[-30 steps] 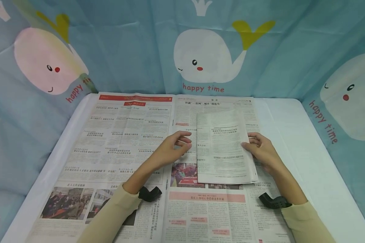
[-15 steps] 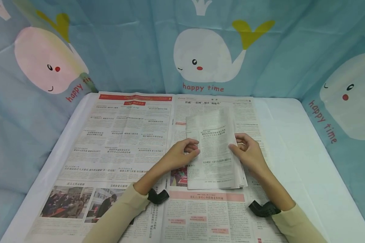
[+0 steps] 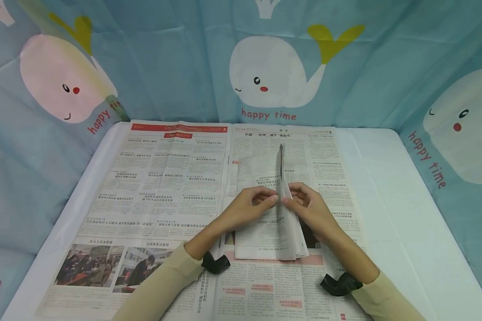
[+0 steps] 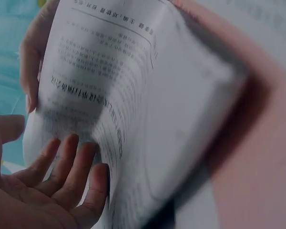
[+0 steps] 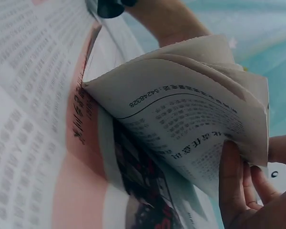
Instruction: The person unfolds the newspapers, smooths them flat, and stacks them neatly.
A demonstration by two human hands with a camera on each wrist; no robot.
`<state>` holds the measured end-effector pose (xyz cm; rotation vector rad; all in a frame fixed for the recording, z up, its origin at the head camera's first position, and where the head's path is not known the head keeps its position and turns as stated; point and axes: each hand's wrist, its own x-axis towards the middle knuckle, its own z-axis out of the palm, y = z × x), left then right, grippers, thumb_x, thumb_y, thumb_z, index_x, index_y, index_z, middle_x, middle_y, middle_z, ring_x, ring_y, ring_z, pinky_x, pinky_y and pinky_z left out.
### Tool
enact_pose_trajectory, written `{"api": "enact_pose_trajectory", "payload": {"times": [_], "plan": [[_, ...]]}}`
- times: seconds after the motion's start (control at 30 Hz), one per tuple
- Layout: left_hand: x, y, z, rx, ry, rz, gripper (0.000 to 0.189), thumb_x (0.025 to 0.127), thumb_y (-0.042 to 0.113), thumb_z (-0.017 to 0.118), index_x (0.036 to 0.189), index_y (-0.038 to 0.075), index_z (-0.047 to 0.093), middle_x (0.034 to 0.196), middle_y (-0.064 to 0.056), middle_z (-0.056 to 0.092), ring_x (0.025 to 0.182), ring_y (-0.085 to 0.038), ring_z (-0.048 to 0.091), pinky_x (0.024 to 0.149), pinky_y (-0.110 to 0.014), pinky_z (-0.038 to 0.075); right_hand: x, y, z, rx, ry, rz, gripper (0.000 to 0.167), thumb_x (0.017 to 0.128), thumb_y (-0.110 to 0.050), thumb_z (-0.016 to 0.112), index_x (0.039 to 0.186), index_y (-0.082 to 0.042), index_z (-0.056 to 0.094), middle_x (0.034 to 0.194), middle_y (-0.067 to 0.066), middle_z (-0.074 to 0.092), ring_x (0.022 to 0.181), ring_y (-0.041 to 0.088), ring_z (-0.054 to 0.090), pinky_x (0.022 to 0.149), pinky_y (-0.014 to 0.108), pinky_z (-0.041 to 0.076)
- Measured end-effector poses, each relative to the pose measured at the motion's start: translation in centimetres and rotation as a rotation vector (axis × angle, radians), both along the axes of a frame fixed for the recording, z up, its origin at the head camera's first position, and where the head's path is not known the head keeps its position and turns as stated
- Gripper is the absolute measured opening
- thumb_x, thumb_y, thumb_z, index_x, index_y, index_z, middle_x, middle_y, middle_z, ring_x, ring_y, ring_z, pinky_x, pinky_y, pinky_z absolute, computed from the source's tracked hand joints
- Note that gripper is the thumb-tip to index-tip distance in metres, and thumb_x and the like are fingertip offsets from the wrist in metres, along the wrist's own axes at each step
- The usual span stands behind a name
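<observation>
A blue curtain (image 3: 176,80) stands along the far side, and in front of it we have a white table (image 3: 401,187). Over most of that lies a spread newspaper (image 3: 160,183), and on its right page, about halfway between near and far, we have the folded newspaper (image 3: 257,240) partly raised.

Working down in size, we judge that the spread newspaper could ruck up or slide if the folded one is dragged across it. The folded newspaper itself could fan open, because its loose layers already gape at the near end. A hard squeeze at one spot might leave a skewed crease.

Its long axis runs from near to far, the far end leaning slightly left. The right side is lifted and curls up to a thin, nearly upright edge, while the printed face slopes down to the left. We cannot tell whether its left side touches the page below.

Our right hand (image 3: 311,207) pinches the lifted right edge, thumb on one side and fingers on the other. Our left hand (image 3: 251,207) is loose, fingers slightly bent beside the printed face and thumb well apart, gripping nothing; we cannot tell how firmly, if at all, it touches.
</observation>
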<state>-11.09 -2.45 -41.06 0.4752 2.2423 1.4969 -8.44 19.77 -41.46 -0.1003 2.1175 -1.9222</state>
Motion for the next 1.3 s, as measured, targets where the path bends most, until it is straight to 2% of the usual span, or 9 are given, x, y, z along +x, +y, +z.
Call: {"api": "enact_pose_trajectory", "payload": {"times": [0.2,0.37,0.57,0.67,0.83,0.9,1.1,1.3], "plan": [[0.2,0.2,0.0,0.027,-0.056,0.005,0.048,0.107,0.040,0.063,0.139,0.004,0.065,0.124,-0.011,0.076,0.113,-0.020,0.074,0.101,-0.039,0.058,0.0,-0.4,-0.3,-0.054,-0.086,0.049,0.051,0.105,-0.023,0.065,0.148,0.000,0.048,0.121,0.005,0.067,0.097,0.013,0.073,0.080,0.029,0.063],[0.2,0.1,-0.1,0.025,-0.078,-0.008,0.051,0.106,0.038,0.064,0.141,0.001,0.062,0.122,-0.012,0.075,0.111,-0.019,0.074,0.102,-0.038,0.058,0.3,-0.6,-0.4,-0.070,-0.095,0.073,0.051,0.107,-0.021,0.063,0.151,-0.001,0.046,0.125,0.008,0.067,0.097,0.012,0.074,0.078,0.030,0.064],[0.2,-0.2,-0.4,0.055,-0.108,-0.025,0.047,0.105,0.033,0.067,0.140,0.001,0.064,0.122,-0.012,0.076,0.109,-0.017,0.075,0.098,-0.034,0.059,0.4,-0.6,-0.4,-0.051,-0.075,0.060,0.048,0.106,-0.018,0.064,0.148,0.000,0.049,0.127,0.015,0.066,0.096,0.012,0.074,0.076,0.030,0.064],[0.2,-0.5,-0.6,0.065,-0.126,-0.018,0.044,0.104,0.027,0.067,0.140,0.001,0.064,0.122,-0.014,0.076,0.106,-0.017,0.076,0.093,-0.030,0.059,0.3,-0.6,-0.4,-0.024,-0.059,0.041,0.046,0.105,-0.016,0.065,0.145,0.002,0.051,0.123,0.015,0.067,0.093,0.011,0.074,0.075,0.029,0.064],[0.1,-1.5,-0.6,0.138,-0.214,0.022,0.045,0.103,0.017,0.068,0.144,0.000,0.059,0.124,-0.019,0.074,0.094,-0.015,0.077,0.077,-0.029,0.062,0.4,0.1,-0.1,0.037,-0.017,-0.023,0.042,0.103,-0.014,0.067,0.139,0.004,0.056,0.112,0.013,0.069,0.085,0.010,0.073,0.072,0.029,0.063],[0.1,-2.2,-0.4,0.163,-0.243,0.048,0.049,0.103,0.016,0.067,0.148,0.001,0.055,0.127,-0.020,0.071,0.093,-0.014,0.076,0.074,-0.030,0.063,0.3,0.5,0.1,0.054,-0.002,-0.041,0.041,0.103,-0.015,0.068,0.138,0.004,0.057,0.109,0.012,0.070,0.084,0.011,0.074,0.071,0.030,0.064],[0.6,-4.4,0.8,0.185,-0.220,0.095,0.049,0.103,0.017,0.067,0.149,0.004,0.054,0.128,-0.019,0.069,0.096,-0.016,0.077,0.077,-0.034,0.064,0.5,1.9,0.6,0.107,0.016,-0.083,0.041,0.103,-0.015,0.068,0.136,0.006,0.058,0.104,0.005,0.071,0.083,0.008,0.073,0.070,0.027,0.062],[1.4,-7.5,1.2,0.168,-0.152,0.159,0.047,0.104,0.018,0.068,0.147,0.003,0.056,0.126,-0.020,0.069,0.092,-0.014,0.075,0.078,-0.029,0.062,1.6,3.4,0.7,0.145,0.000,-0.125,0.043,0.104,-0.015,0.066,0.139,0.007,0.056,0.103,-0.001,0.070,0.086,0.005,0.072,0.073,0.023,0.061]]}}
